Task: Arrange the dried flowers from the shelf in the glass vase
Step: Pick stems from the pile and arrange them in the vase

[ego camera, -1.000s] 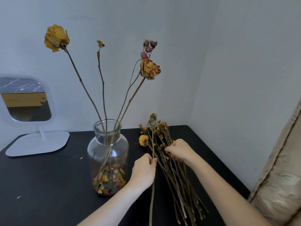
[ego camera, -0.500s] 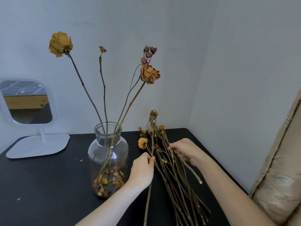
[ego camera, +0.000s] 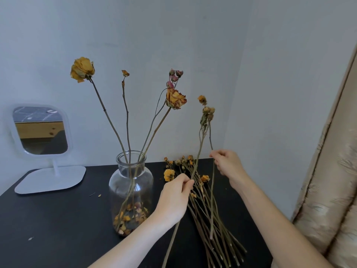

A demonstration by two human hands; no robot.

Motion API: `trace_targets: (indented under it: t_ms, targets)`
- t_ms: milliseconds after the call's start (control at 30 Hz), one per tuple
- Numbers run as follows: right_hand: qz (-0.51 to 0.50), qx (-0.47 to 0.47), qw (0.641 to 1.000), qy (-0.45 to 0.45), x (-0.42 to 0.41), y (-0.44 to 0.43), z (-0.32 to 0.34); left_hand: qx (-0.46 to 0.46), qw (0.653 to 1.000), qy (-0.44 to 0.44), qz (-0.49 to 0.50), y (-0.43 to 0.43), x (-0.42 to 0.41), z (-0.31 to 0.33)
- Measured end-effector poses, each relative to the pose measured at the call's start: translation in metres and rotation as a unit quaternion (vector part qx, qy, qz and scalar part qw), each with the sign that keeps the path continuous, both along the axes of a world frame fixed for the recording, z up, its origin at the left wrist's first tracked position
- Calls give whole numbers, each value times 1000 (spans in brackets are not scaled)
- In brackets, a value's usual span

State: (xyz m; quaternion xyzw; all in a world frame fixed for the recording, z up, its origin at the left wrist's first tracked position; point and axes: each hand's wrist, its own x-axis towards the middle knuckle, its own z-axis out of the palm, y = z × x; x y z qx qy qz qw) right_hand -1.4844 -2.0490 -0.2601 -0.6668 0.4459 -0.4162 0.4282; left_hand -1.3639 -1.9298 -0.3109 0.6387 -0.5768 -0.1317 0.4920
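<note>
**A:** Stems in hand?
**B:** Two. Left hand (ego camera: 173,200), grip pinched on the left stem (ego camera: 199,151); right hand (ego camera: 229,167), grip pinched on the right stem (ego camera: 212,200). Both are dry, near upright, heads up.
**A:** Vase?
**B:** One, round glass vase (ego camera: 131,190) on the black worktop (ego camera: 58,219) — four stems, loose petals inside. Bundle (ego camera: 222,240) lies flat beside it.

L hand (ego camera: 173,200) pinches a stem (ego camera: 200,144), R hand (ego camera: 228,165) pinches a 2nd stem (ego camera: 212,200), both tips up, over the pile (ego camera: 222,246) on the table (ego camera: 58,219). Vase (ego camera: 131,182) just left of L hand; mirror (ego camera: 40,130) far left.
</note>
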Motion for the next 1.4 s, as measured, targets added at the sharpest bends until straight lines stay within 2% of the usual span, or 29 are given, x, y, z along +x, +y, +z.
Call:
trace_targets:
  t_ms: [200,300,433,567,800,967,1100,1400]
  targets:
    - [-45,-82,994,-52,6,11,28,-57,993,-73,-66,43,8,35]
    - [-50,-109,990,-70,11,18,38,-76,990,-80,-86,70,19,55]
    - [-28,-114,989,-87,21,28,46,-122,989,-27,-76,98,41,89]
    - [-11,-124,989,-86,34,38,52,-214,975,58,9,100,75,129]
    - [1,-140,986,-92,49,49,62,-309,941,107,86,85,120,180]
    - [9,-149,984,-94,54,52,68,-325,930,139,100,69,127,182]
    - [15,-143,985,-99,55,53,66,-329,930,127,107,65,128,175]
    - [19,-146,984,-96,59,55,61,-229,962,2,151,58,127,127]
